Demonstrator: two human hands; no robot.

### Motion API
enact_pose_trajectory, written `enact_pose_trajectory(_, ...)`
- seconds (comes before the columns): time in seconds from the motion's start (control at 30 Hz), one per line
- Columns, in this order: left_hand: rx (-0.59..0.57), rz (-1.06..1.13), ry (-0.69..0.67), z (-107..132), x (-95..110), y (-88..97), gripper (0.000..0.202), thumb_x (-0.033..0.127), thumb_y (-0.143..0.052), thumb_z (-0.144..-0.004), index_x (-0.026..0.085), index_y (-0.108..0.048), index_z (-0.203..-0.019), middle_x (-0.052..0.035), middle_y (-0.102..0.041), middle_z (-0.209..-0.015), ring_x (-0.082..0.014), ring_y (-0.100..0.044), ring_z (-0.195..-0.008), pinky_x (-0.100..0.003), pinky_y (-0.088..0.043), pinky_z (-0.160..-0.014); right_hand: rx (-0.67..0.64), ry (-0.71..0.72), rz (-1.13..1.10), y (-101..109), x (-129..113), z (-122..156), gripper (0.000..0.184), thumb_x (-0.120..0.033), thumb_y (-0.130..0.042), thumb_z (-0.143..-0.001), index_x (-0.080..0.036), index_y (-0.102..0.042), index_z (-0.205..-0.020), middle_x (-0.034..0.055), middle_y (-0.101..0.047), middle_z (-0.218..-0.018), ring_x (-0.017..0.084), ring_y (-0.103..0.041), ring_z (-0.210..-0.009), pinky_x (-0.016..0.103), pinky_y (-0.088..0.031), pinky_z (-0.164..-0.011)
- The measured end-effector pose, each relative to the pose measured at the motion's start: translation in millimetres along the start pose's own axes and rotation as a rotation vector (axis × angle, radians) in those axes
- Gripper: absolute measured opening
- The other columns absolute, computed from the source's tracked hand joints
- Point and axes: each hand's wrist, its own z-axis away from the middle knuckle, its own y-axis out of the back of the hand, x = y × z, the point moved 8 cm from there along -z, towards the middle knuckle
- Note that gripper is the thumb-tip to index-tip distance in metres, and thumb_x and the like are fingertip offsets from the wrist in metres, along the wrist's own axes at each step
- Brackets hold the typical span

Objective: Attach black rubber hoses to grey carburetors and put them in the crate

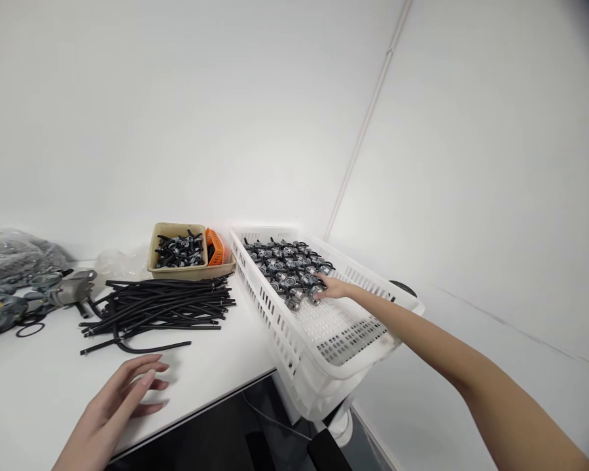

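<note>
A white plastic basket (343, 373) holds rows of round metal parts (277, 267) with short black hoses attached. My right hand (334, 288) reaches over the basket's right side, its fingers closed around a metal part (317, 292) at the near end of these rows; the fingertips are partly hidden. Over the white table, my left hand (127, 389) is open with nothing in it, fingers slightly curved and apart. Just beyond it lies a pile of black rubber hoses (167, 304), one bent hose nearest the fingers.
A beige bin (154, 267) of small black and grey parts stands against the wall beside an orange basket (216, 248). Farther left are a grey metal assembly (73, 288) and plastic-wrapped parts (19, 258). The white basket juts past the table edge (201, 415).
</note>
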Motion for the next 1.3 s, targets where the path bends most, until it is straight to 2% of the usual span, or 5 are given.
enact_pose_trajectory(0.17, -0.018, -0.008, 0.001, -2.0, -3.6, 1.1, 0.051, 0.056, -0.062, -0.073, 0.026, -0.052, -0.113, -0.0069, -0.062, -0.114, -0.0299, -0.061, -0.101, -0.041, -0.059, -0.081, 0.045, -0.061, -0.018, 2.9, -1.9, -9.7, 0.078, -0.036, -0.070, -0.073, -0.015, -0.037, -0.140, 0.0166, -0.045, -0.141, 0.031, -0.060, -0.111, 0.036, -0.051, -0.091)
enact_pose_trajectory(0.33, -0.020, -0.012, 0.001, -2.2, -6.2, 2.5, 0.051, 0.056, -0.061, -0.074, 0.026, -0.052, -0.114, -0.0066, -0.061, -0.115, -0.0295, -0.060, -0.102, -0.041, -0.059, -0.081, 0.079, -0.085, 0.003, 6.2, -4.0, -12.0, 0.071, -0.034, -0.073, -0.069, -0.013, -0.048, -0.132, 0.0146, -0.056, -0.130, 0.031, -0.059, -0.110, 0.034, -0.050, -0.091)
enact_pose_trajectory(0.57, -0.023, -0.017, -0.008, -2.4, -4.8, 2.0, 0.050, 0.056, -0.062, -0.073, 0.026, -0.052, -0.113, -0.0062, -0.062, -0.114, -0.0296, -0.061, -0.100, -0.041, -0.059, -0.081, 0.023, -0.132, 0.002, 4.0, -1.9, -11.4, 0.065, -0.035, -0.069, -0.069, -0.012, -0.052, -0.127, 0.0117, -0.070, -0.103, 0.020, -0.069, -0.065, 0.024, -0.052, -0.052)
enact_pose_trajectory(0.97, -0.010, -0.052, 0.007, -2.6, -5.4, 1.4, 0.052, 0.059, -0.060, -0.073, 0.026, -0.051, -0.111, -0.0063, -0.060, -0.113, -0.0287, -0.060, -0.100, -0.040, -0.060, -0.080, 0.126, -0.102, 0.117, 10.5, -6.1, -16.0, 0.055, -0.036, -0.069, -0.069, -0.011, -0.059, -0.117, 0.0098, -0.071, -0.094, 0.024, -0.069, -0.078, 0.027, -0.051, -0.070)
enact_pose_trajectory(1.3, -0.013, -0.062, 0.000, -1.9, -6.6, 2.5, 0.050, 0.056, -0.063, -0.071, 0.027, -0.054, -0.110, -0.0046, -0.060, -0.115, -0.0274, -0.061, -0.098, -0.039, -0.059, -0.080, 0.182, -0.036, 0.166, 8.7, -0.6, -22.1, 0.061, -0.041, -0.068, -0.069, -0.009, -0.056, -0.120, 0.0122, -0.068, -0.108, 0.026, -0.065, -0.096, 0.026, -0.049, -0.077)
